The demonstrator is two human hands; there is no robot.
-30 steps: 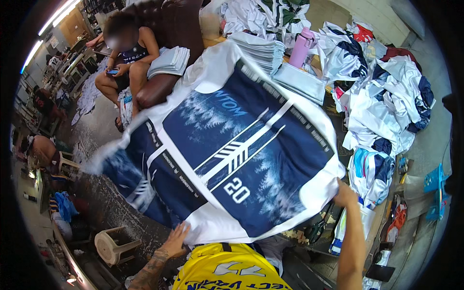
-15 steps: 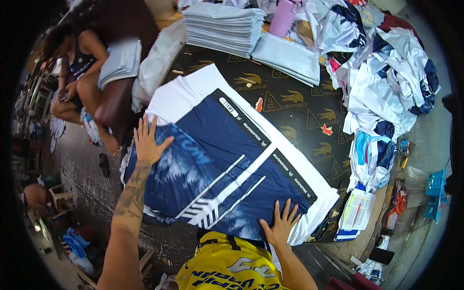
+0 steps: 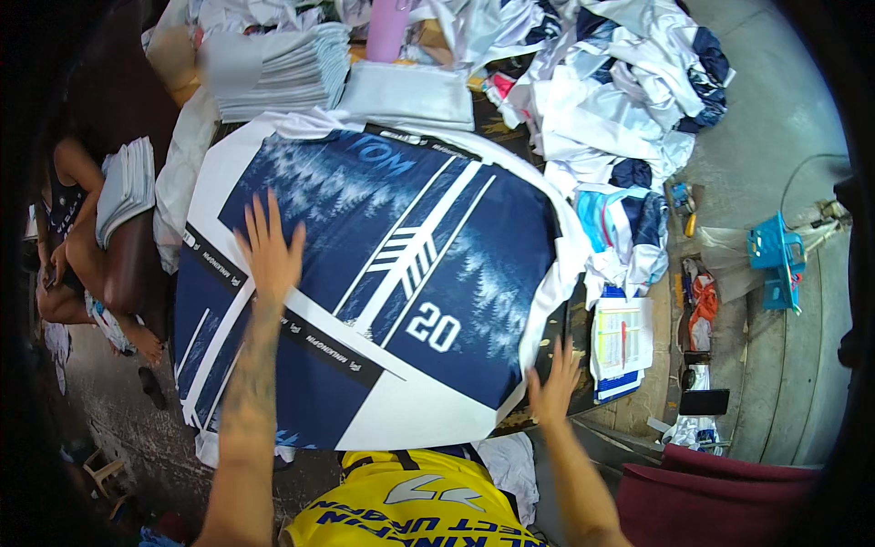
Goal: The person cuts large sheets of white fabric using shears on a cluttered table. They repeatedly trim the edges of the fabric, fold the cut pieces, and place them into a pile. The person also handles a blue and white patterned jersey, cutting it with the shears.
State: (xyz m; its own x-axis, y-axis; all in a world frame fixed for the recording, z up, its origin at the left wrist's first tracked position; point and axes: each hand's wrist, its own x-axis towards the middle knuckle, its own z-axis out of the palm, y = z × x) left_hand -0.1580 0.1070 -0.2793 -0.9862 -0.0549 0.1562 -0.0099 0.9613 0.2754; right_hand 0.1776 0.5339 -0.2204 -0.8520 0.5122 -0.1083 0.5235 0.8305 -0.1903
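Note:
A large navy and white printed fabric sheet (image 3: 474,301), with pale tree shapes and white stripes, lies spread over the dark table. My left hand (image 3: 273,251) rests on it left of the middle, palm down, fingers spread. At the fabric's right edge is my right hand (image 3: 554,385), its fingers stretched out and pointing away from me. Whether it touches the white margin I cannot tell. Neither hand grips anything. The sheet's near edge reaches my yellow shirt (image 3: 410,501).
Folded pale grey cloths (image 3: 283,77) stand stacked at the far edge, beside a pink bottle (image 3: 389,29). A heap of white and navy fabric (image 3: 611,91) fills the far right. Papers (image 3: 623,339) lie right of my hand. A person (image 3: 77,210) sits at left.
The fabric now spreads farther across the table, showing more of its printed face. My right hand has gone from lying on the cloth to its right edge. The view has shifted rightward.

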